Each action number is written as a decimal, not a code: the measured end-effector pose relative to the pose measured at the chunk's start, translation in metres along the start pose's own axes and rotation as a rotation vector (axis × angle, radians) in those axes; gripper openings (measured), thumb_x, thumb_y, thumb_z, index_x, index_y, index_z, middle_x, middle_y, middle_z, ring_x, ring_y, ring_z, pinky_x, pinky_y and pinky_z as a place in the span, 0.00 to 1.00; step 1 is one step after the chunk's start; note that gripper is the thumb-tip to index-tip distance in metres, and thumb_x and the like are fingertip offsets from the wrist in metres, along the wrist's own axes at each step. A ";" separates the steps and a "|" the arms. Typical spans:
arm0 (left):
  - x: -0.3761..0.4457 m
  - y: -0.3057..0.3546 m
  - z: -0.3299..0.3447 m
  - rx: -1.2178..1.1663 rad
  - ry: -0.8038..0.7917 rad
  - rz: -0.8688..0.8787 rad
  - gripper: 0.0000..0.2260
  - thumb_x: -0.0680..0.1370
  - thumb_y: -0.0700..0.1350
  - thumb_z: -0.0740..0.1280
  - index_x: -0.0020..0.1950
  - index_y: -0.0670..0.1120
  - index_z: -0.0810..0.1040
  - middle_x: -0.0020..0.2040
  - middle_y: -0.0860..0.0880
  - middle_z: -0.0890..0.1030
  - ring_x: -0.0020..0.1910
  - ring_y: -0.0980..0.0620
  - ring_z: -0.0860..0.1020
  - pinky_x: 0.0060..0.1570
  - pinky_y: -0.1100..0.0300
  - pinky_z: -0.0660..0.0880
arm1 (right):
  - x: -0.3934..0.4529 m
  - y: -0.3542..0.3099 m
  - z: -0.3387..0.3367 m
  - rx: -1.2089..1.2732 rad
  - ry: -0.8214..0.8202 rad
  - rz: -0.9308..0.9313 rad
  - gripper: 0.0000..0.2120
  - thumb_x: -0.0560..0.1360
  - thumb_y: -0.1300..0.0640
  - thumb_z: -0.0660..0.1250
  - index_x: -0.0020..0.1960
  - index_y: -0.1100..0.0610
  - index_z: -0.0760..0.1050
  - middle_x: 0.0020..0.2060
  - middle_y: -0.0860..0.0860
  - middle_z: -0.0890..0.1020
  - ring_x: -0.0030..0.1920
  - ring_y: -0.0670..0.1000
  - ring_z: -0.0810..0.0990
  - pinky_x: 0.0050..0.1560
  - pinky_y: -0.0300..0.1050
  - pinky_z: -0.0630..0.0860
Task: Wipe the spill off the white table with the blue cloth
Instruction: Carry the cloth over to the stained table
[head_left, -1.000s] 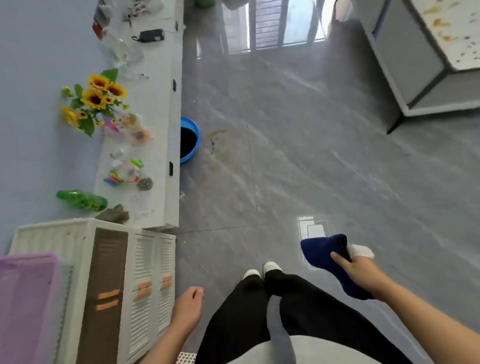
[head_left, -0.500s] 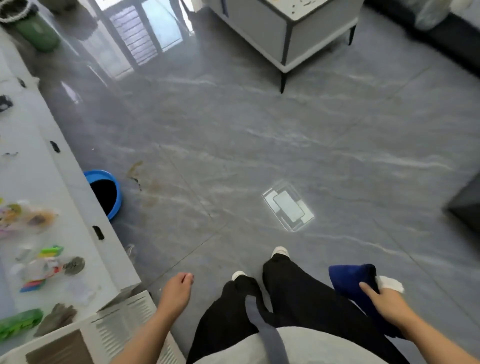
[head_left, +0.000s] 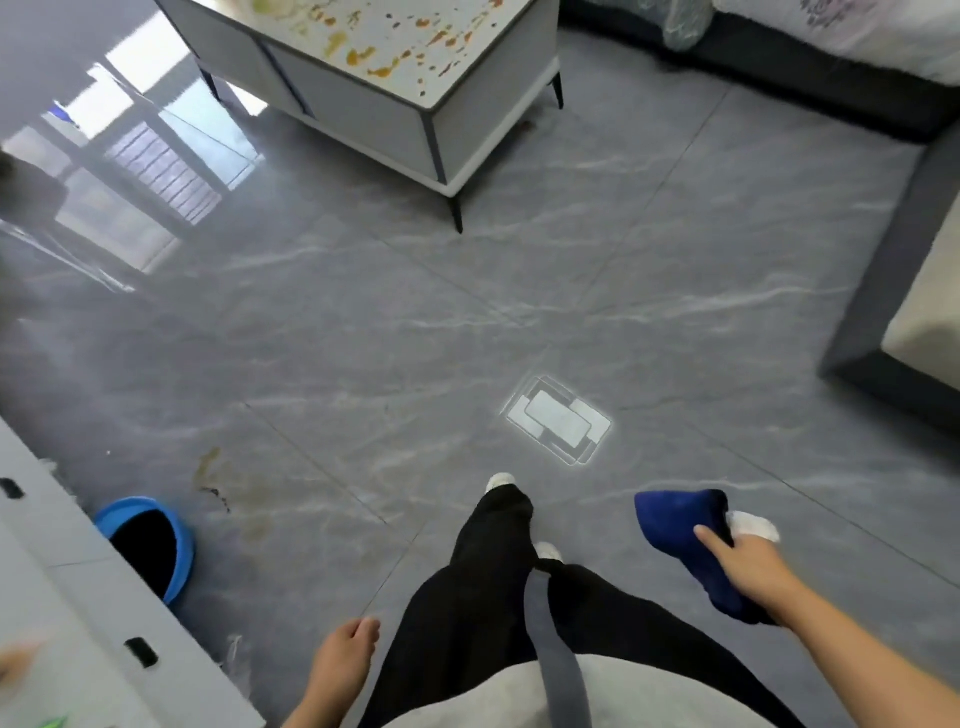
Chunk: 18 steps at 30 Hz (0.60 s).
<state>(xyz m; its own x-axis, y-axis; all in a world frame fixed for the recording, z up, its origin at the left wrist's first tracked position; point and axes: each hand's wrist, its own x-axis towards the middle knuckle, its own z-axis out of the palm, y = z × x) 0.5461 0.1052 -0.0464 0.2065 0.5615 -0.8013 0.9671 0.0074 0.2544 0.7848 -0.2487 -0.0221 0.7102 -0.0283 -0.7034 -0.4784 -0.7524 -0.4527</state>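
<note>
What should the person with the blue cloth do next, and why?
Probably walk forward to the white table. The right hand already holds the blue cloth, and the left hand hangs empty. But the orange and brown spill is across the grey floor, too far away to wipe from here.

Floor (head_left: 363, 322): grey marbled tile, glossy, thin grout lines.
Bucket (head_left: 150, 545): blue rim, dark inside; stands on the floor at lower left, tight against the white cabinet.
White cabinet (head_left: 62, 613): along the lower-left edge, small dark handles on its face.
Stain (head_left: 218, 483): brownish smear on the floor, just right of and beyond the bucket.
Light reflection (head_left: 558, 420): bright rectangular patch, well right of the bucket.
Window reflection (head_left: 145, 156): slatted glare, far beyond the bucket.
Sofa (head_left: 883, 291): dark grey base, far right of the bucket.
</note>
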 end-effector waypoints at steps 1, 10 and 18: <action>0.005 0.011 -0.001 0.012 0.000 -0.007 0.12 0.77 0.41 0.62 0.35 0.41 0.78 0.37 0.42 0.80 0.39 0.46 0.76 0.40 0.57 0.68 | 0.010 -0.009 -0.003 0.012 0.009 0.000 0.06 0.77 0.59 0.63 0.47 0.62 0.71 0.39 0.56 0.76 0.42 0.56 0.73 0.44 0.46 0.65; 0.065 0.178 -0.023 0.096 -0.076 0.118 0.12 0.77 0.40 0.60 0.33 0.41 0.73 0.33 0.44 0.74 0.36 0.48 0.71 0.39 0.57 0.64 | 0.079 -0.058 -0.035 0.078 0.118 0.132 0.07 0.78 0.60 0.62 0.48 0.64 0.71 0.42 0.61 0.78 0.45 0.61 0.76 0.48 0.52 0.70; 0.111 0.387 -0.017 0.150 -0.075 0.331 0.10 0.79 0.42 0.58 0.40 0.40 0.73 0.40 0.42 0.75 0.41 0.47 0.72 0.42 0.56 0.65 | 0.121 -0.058 -0.084 -0.165 0.117 0.345 0.11 0.73 0.66 0.67 0.51 0.75 0.76 0.49 0.73 0.78 0.55 0.70 0.75 0.56 0.55 0.65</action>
<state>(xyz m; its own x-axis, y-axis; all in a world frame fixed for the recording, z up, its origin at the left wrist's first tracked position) 0.9410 0.1839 -0.0277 0.5170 0.4512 -0.7274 0.8558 -0.2890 0.4290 0.9416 -0.2637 -0.0354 0.5810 -0.3650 -0.7274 -0.6161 -0.7813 -0.1000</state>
